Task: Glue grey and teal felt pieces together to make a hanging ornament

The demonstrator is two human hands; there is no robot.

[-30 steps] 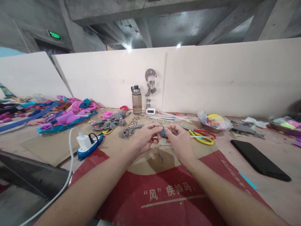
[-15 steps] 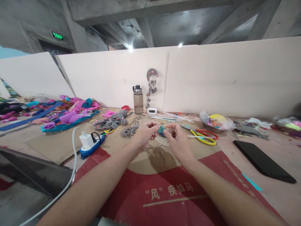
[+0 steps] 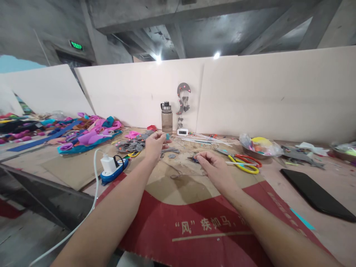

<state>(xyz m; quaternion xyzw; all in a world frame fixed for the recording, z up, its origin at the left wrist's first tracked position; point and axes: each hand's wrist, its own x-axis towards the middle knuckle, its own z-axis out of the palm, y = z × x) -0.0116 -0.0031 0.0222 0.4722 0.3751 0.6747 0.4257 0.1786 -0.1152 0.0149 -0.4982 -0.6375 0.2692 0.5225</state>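
Observation:
My left hand (image 3: 154, 148) is closed in a pinch on a small teal piece (image 3: 167, 136), raised over the far part of the cardboard. Lower and to the right, my right hand (image 3: 213, 167) grips a small dark blue object (image 3: 195, 159); its kind is mostly hidden by the fingers. Grey felt pieces (image 3: 171, 156) lie on the cardboard between the hands. A thin strand of yarn (image 3: 175, 174) curls across the cardboard below them.
Scissors with red and yellow handles (image 3: 244, 167) lie right of my right hand, and a black phone (image 3: 317, 194) further right. A bottle (image 3: 167, 119) and a small white clock (image 3: 182, 132) stand behind. A blue power strip (image 3: 114, 173) with a cable sits left.
My hands have moved apart. The left went left and away with the teal piece, which was between both hands before. The right hand now sits slightly lower, and the view has shifted slightly.

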